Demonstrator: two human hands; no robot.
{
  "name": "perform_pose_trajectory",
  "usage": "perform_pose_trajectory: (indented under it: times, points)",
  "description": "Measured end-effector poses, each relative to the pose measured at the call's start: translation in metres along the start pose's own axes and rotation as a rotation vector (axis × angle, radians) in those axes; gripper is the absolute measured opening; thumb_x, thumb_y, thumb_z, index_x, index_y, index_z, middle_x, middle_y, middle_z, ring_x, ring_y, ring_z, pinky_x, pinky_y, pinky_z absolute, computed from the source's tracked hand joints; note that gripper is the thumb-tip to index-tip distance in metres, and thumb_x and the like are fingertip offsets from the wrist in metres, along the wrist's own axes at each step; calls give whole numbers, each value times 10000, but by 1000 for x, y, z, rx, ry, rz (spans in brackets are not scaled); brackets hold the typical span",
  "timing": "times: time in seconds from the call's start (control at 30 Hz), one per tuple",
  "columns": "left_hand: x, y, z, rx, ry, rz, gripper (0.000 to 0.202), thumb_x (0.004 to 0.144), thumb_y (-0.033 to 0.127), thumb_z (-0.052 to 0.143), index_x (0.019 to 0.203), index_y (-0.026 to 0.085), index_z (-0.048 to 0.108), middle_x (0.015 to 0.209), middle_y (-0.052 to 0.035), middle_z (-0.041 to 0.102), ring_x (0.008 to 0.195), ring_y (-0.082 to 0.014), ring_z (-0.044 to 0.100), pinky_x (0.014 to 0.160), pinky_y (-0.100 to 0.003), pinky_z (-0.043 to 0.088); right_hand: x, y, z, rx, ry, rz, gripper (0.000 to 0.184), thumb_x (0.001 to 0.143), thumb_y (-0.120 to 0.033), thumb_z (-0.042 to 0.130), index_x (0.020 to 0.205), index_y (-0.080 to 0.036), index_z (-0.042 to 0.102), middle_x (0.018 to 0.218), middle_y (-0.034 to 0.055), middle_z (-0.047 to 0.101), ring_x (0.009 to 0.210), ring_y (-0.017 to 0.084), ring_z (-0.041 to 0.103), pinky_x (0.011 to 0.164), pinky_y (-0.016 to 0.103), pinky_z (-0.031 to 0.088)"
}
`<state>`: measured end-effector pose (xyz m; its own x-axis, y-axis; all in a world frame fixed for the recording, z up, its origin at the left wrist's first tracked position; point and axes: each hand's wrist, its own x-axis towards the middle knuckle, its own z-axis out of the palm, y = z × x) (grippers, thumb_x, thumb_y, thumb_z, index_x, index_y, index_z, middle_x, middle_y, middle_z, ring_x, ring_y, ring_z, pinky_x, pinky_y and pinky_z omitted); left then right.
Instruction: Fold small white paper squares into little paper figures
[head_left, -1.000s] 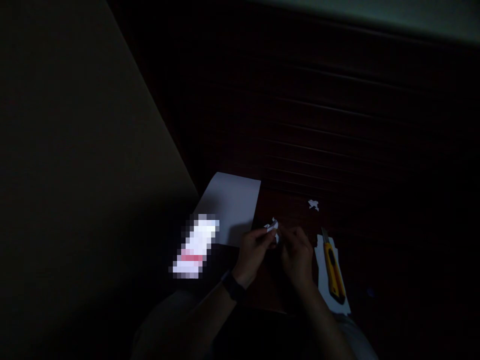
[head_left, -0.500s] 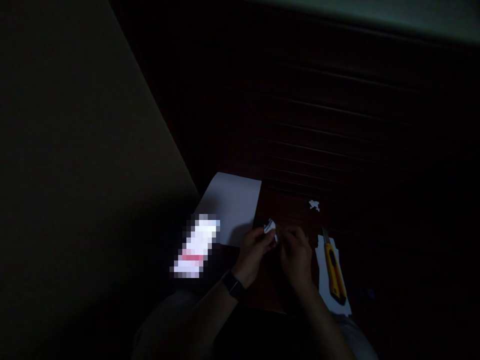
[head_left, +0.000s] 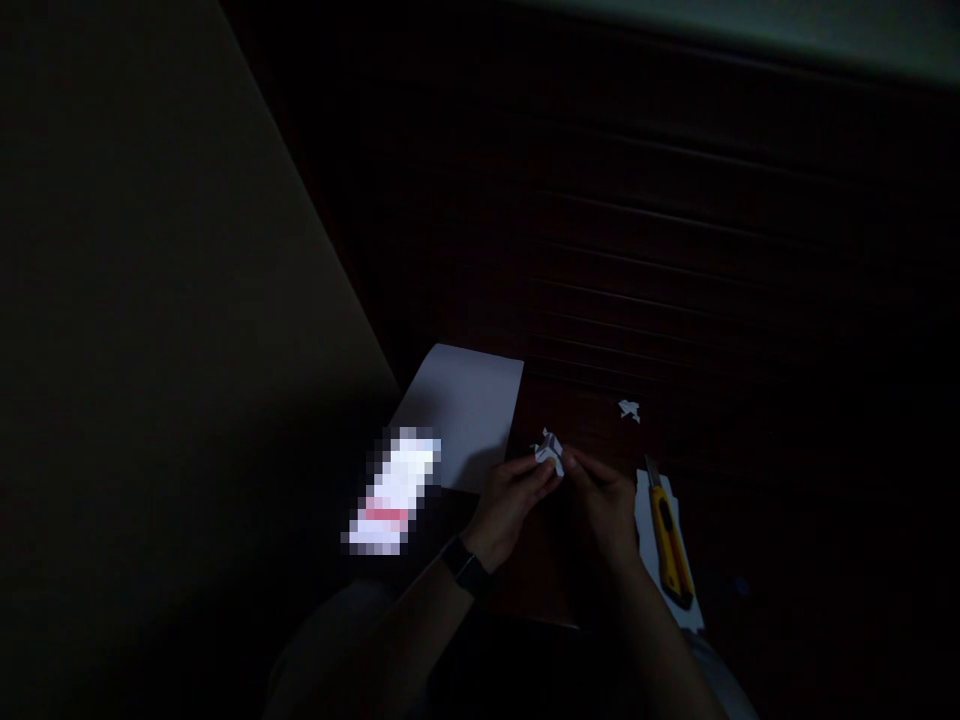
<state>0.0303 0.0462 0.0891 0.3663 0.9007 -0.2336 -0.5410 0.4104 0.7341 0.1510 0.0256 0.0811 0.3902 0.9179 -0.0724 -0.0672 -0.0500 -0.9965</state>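
The scene is very dark. My left hand [head_left: 511, 505] and my right hand [head_left: 604, 500] meet over a dark wooden surface [head_left: 675, 300], fingers pinched together on a small crumpled white paper piece [head_left: 548, 450]. A black watch sits on my left wrist [head_left: 465, 568]. Both hands touch the paper at its lower edge; how much of it lies inside the fingers is hidden.
A white sheet [head_left: 465, 410] lies to the left of my hands. A yellow utility knife [head_left: 667, 540] rests on a white paper strip [head_left: 651, 520] to the right. A tiny white paper scrap [head_left: 628, 409] lies farther back. A blurred white and pink patch [head_left: 394, 490] is at the left.
My hands have shifted slightly up and closer together, and the paper piece has risen a little between the fingertips. The knife and sheets have not moved.
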Motion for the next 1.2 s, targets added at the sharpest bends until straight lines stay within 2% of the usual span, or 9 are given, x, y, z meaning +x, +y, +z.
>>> perform_pose_trajectory:
  times: [0.2, 0.37, 0.57, 0.73, 0.87, 0.97, 1.03, 1.13, 1.2]
  points:
    - [0, 0, -2, 103, 23, -15, 284, 714, 317, 681, 938, 142, 696, 983, -104, 659, 910, -182, 584, 814, -305, 444, 3, 3, -5, 34, -34, 70, 349, 711, -380, 668, 1000, -184, 668, 1010, 85, 680, 918, 248, 621, 782, 382, 492]
    - [-1, 0, -1, 112, 30, -43, 295, 706, 356, 679, 931, 167, 697, 984, -97, 661, 896, -182, 587, 775, -283, 428, 3, 4, -3, 229, -44, 168, 452, 691, -371, 696, 1108, -221, 608, 977, 66, 681, 820, 207, 644, 714, 348, 518]
    - [-2, 0, 0, 111, 31, -78, 291, 713, 378, 662, 932, 189, 692, 1045, -86, 645, 952, -190, 565, 791, -287, 396, 6, 8, -4, 385, -105, 312, 269, 677, -358, 715, 882, -189, 673, 911, 61, 678, 820, 204, 638, 696, 341, 524]
    - [-5, 2, 2, 214, 54, -72, 314, 714, 401, 649, 948, 195, 686, 1030, -75, 650, 965, -195, 548, 771, -276, 372, 5, 9, -3, 310, -46, 207, 253, 689, -342, 708, 883, -188, 657, 829, 38, 683, 709, 166, 629, 662, 304, 500]
    - [-5, -1, -5, 217, 105, -127, 330, 687, 403, 656, 947, 202, 674, 1055, -71, 639, 947, -191, 553, 735, -274, 379, 4, 8, -3, 113, 21, 113, 301, 687, -390, 695, 886, -167, 659, 789, 42, 681, 657, 159, 608, 605, 274, 469]
    - [0, -2, -15, 120, 237, -145, 328, 678, 411, 619, 906, 180, 667, 946, -72, 658, 792, -167, 589, 677, -279, 406, 5, 7, -5, -19, 80, 53, 329, 670, -415, 696, 859, -147, 669, 735, 38, 667, 631, 155, 586, 556, 250, 437]
    - [3, 2, -19, 84, 331, -83, 322, 694, 407, 571, 888, 168, 663, 927, -76, 658, 784, -175, 597, 667, -288, 421, 5, 6, -5, -60, 89, 28, 331, 673, -428, 687, 840, -142, 673, 709, 34, 659, 612, 150, 572, 538, 243, 421]
    - [6, 11, -15, 166, 236, 94, 278, 710, 339, 563, 907, 171, 665, 1000, -72, 654, 920, -204, 586, 746, -294, 429, 5, 5, -5, -103, 56, 18, 333, 686, -434, 673, 846, -142, 676, 727, 41, 666, 619, 152, 571, 551, 248, 421]
    - [6, 17, -10, 273, 145, 116, 258, 673, 275, 626, 905, 169, 669, 964, -63, 666, 917, -208, 585, 774, -291, 425, 4, 3, -5, -125, 47, 14, 331, 694, -431, 666, 852, -140, 676, 737, 47, 668, 622, 153, 569, 555, 250, 422]
